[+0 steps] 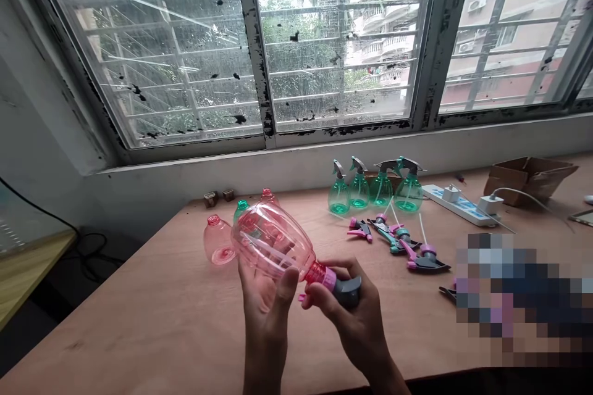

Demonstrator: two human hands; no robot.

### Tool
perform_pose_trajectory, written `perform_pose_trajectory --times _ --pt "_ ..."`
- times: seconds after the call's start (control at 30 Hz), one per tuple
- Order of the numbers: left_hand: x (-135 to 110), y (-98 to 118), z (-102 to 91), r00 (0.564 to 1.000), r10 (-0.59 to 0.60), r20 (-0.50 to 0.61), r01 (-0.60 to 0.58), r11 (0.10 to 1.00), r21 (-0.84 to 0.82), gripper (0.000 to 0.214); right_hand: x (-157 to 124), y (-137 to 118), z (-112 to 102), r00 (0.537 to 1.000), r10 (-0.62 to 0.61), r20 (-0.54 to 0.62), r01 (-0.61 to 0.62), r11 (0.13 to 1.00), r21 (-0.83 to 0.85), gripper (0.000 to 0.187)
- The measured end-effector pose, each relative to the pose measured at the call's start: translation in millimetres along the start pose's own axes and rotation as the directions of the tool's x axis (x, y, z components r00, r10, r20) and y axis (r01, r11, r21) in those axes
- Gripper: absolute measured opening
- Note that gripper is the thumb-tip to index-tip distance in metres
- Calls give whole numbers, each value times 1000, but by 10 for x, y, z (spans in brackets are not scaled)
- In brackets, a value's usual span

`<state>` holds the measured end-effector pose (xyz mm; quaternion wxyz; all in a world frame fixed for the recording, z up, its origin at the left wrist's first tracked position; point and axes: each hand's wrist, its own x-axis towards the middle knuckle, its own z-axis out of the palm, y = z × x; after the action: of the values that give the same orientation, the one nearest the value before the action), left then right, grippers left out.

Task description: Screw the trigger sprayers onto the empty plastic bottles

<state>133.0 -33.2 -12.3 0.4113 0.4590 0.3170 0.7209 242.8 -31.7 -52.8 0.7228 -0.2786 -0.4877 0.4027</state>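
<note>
My left hand [266, 296] is wrapped round the body of a clear pink spray bottle [269, 241], which I hold tilted above the wooden table [162, 315]. My right hand [356, 315] grips the grey and pink trigger head [340, 287] at the bottle's neck. Behind the held bottle stand another pink bottle [217, 241], a green bottle top [241, 207] and a further pink one [267, 195], partly hidden.
Several green spray bottles [370, 188] with trigger heads stand by the window sill. Loose pink and grey trigger heads [398, 241] lie to the right. A white power strip [458, 203], a cardboard box [528, 176] and a blurred patch [523, 296] fill the right side.
</note>
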Motion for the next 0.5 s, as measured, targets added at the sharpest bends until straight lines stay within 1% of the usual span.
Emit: perform_pose_trajectory --times 0.03,0.07,0.1,0.13,0.17,0.23,0.3,0.33,0.37,0.4,0.43,0.47,0.5 --pt "8 -2 -7 1000 -1 27 1 1000 -9 111 -4 -21 19 995 101 -2 -101 990 94 29" --pt "15 -3 -16 999 1 48 0 1000 -12 109 -5 -36 28 987 160 0 -158 975 154 31" --pt "20 -2 -27 998 1 62 0 1000 -10 106 -2 -42 28 984 179 0 -176 968 177 32" --pt "26 0 -41 997 -2 72 3 1000 -8 103 4 -39 17 985 171 -4 -168 972 165 31" --pt "32 3 -56 997 -6 79 7 1000 -12 102 11 -26 -1 990 139 -10 -137 983 122 29" --pt "49 11 -88 998 -4 67 6 999 -35 100 27 24 -48 1000 -7 3 7 999 -31 24" --pt "75 18 -113 1000 19 18 -18 998 -61 98 40 80 -81 982 -173 73 184 963 -197 22" --pt "89 19 -122 999 35 -12 -36 997 -64 96 44 100 -84 968 -227 108 247 938 -244 24" --pt "103 20 -128 998 48 -39 -51 997 -60 94 48 111 -79 961 -245 126 270 928 -257 24" --pt "115 18 -132 997 54 -57 -57 997 -51 92 50 110 -64 969 -219 119 241 941 -236 24" --pt "124 14 -135 997 53 -63 -56 998 -42 93 52 99 -44 984 -153 91 167 968 -185 23" --pt "129 8 -136 997 47 -62 -49 998 -33 94 54 79 -22 996 -62 59 68 992 -108 23" --pt "130 1 -137 998 39 -58 -40 999 -21 96 56 54 0 998 42 37 -42 999 -21 25"
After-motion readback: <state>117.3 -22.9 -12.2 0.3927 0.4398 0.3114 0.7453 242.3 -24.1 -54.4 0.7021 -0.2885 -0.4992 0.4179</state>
